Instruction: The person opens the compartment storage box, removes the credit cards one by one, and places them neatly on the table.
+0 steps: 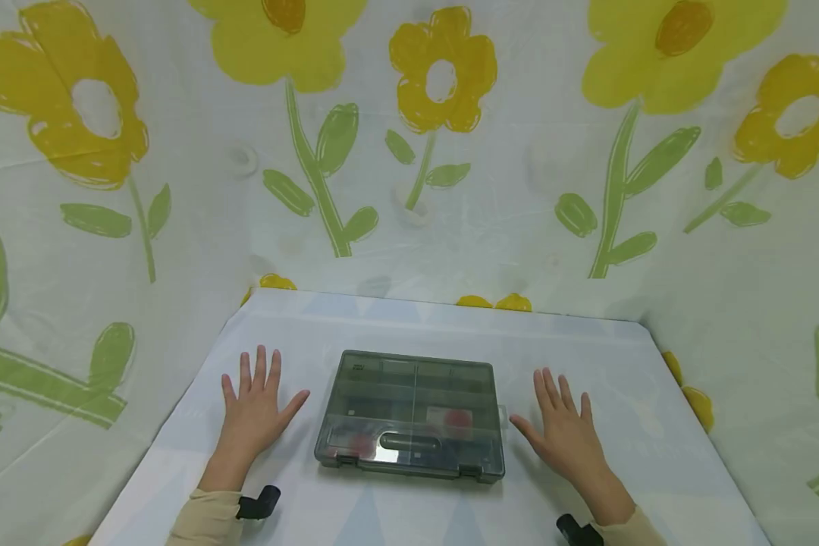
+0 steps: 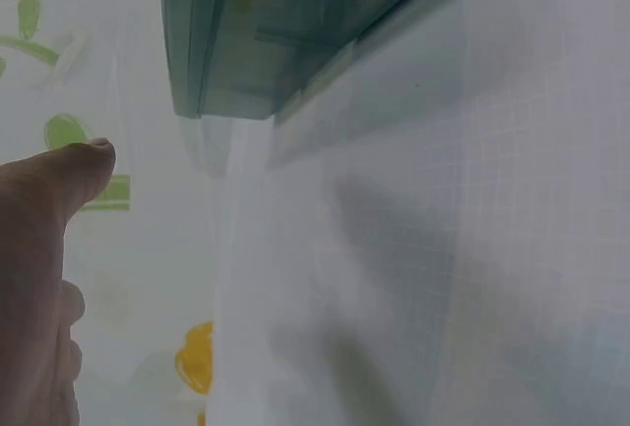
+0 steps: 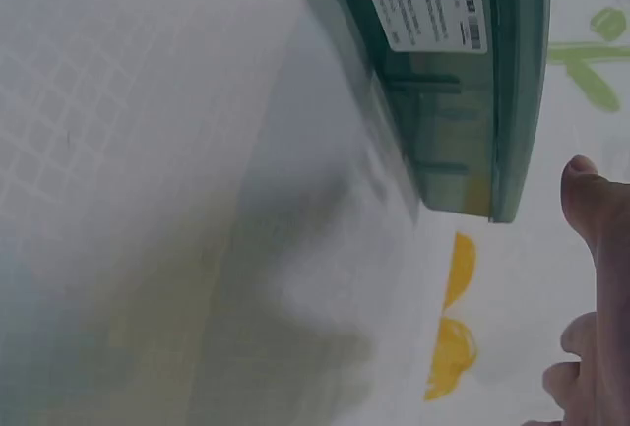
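When looking down from the head view, find a translucent grey-green compartment box (image 1: 396, 402) flat on the desk (image 1: 314, 326), near its middle, lid down. Take that box as the clock's centre, with 12 o'clock away from the person. At 9 o'clock, near the box but apart from it, see the left grip (image 1: 251, 417), a bare hand wide open, fingers splayed toward 12 and thumb toward 2, holding nothing. At 3 o'clock, likewise apart from the box, see the right grip (image 1: 565, 432), also bare and spread wide, fingers toward 11 and thumb toward 10, holding nothing. Cannot tell of any contact between palms and desk. On the box, note an oval handle (image 1: 409, 441) at 6 o'clock and dark latches (image 1: 471, 472) at about 5 and 7. Through the lid, make out reddish contents (image 1: 459, 419) at 3 and 8, too blurred to name. In the right wrist view, see a white barcode label (image 3: 428, 8) on the box's side. At 12, beyond the desk, see flower-printed sheeting (image 1: 512, 197); at 8 and 4, black wrist devices (image 1: 259, 502) beside beige cuffs (image 1: 208, 516).
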A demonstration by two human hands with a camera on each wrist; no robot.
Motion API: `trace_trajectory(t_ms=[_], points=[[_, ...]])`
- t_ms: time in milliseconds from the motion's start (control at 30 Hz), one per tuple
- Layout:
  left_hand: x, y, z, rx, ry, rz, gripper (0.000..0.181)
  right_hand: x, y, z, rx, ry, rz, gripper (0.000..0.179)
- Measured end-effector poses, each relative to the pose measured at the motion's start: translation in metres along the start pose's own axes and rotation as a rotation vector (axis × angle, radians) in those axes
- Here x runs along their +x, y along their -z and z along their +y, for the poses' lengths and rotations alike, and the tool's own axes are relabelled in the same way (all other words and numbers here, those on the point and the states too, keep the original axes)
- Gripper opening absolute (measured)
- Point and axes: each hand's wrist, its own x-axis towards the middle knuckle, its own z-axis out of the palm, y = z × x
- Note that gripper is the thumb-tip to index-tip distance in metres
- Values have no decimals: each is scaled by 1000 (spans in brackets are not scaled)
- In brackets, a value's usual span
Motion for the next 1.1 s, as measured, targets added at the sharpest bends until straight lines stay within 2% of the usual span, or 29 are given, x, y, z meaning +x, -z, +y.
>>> trace_trajectory(t_ms=[200, 400, 567, 733, 967, 1100], points=[[-1, 4, 5, 16, -24, -5, 92, -4, 3, -8, -8, 7, 6, 90], [-3, 4, 9, -29, -42, 44, 85, -10, 6, -18, 7, 30, 17, 86], [-6, 5, 15, -54, -52, 48, 81, -13, 5, -23, 18, 58, 40, 83], [-8, 6, 21, -103, -47, 26, 76, -17, 6, -28, 57, 102, 67, 79], [-11, 1, 25, -245, -41, -47, 72, -23, 1, -35, 155, 144, 66, 73], [-14, 0, 30, -314, -24, -84, 74, -24, -1, -40, 175, 153, 70, 71]])
